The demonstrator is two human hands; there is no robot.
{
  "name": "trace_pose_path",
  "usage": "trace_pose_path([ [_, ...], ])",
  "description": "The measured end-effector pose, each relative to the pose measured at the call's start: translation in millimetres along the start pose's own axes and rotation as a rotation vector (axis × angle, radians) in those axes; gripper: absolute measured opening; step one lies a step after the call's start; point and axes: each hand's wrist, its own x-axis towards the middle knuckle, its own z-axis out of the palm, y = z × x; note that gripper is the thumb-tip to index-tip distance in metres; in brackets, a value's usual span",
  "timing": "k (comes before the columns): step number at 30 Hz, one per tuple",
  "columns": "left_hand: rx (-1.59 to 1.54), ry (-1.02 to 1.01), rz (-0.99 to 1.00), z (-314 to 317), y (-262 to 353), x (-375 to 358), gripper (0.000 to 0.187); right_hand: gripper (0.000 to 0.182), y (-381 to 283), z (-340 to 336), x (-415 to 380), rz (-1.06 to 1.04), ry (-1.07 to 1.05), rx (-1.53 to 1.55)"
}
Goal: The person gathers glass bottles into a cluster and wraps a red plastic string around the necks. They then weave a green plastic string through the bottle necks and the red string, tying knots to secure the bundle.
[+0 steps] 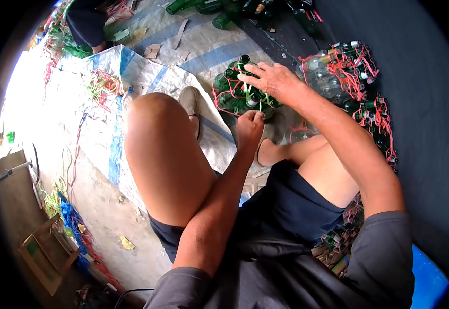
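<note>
A bundle of green glass bottles (224, 98) stands upright between my feet, with pink string looped around it. Pale green string (260, 105) runs among the bottle necks. My left hand (250, 126) is closed at the near side of the bundle, thumb and fingers pinched on an end of this pale string. Over the far right of the bundle reaches my right hand (275, 81), its fingers stretched out and apart above the bottle tops. The palm side of the right hand is hidden.
Tied bundles of clear bottles (323, 77) and green bottles (376, 117) line the right side. Loose green bottles (224, 19) lie at the top. A woven sheet (214, 56) covers the floor, with string scraps (103, 87) on it. Another person's leg (86, 23) is at upper left.
</note>
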Motion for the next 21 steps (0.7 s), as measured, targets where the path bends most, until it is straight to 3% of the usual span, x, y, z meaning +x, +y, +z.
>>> trace_pose_path([
  [4, -0.017, -0.059, -0.053, -2.6, 9.4, -4.8, 0.020, 0.067, -7.6, 6.9, 10.6, -0.056, -0.158, 0.018],
  [10, -0.124, -0.090, -0.146, 1.1, 21.0, -6.5, 0.021, 0.071, 0.1, 17.5, 18.5, -0.037, -0.062, -0.093],
  [12, -0.145, -0.107, -0.188, -0.9, 23.2, -10.1, 0.022, 0.071, 2.4, 8.8, 22.3, -0.028, -0.139, 0.005],
  [14, -0.129, -0.119, -0.173, -0.6, 22.3, -10.2, 0.022, 0.072, 6.1, 3.0, 27.5, -0.013, -0.236, 0.052],
  [21, -0.182, -0.086, -0.112, 2.6, 8.9, -5.9, 0.021, 0.066, 3.2, 2.1, 24.8, -0.039, -0.165, 0.094],
])
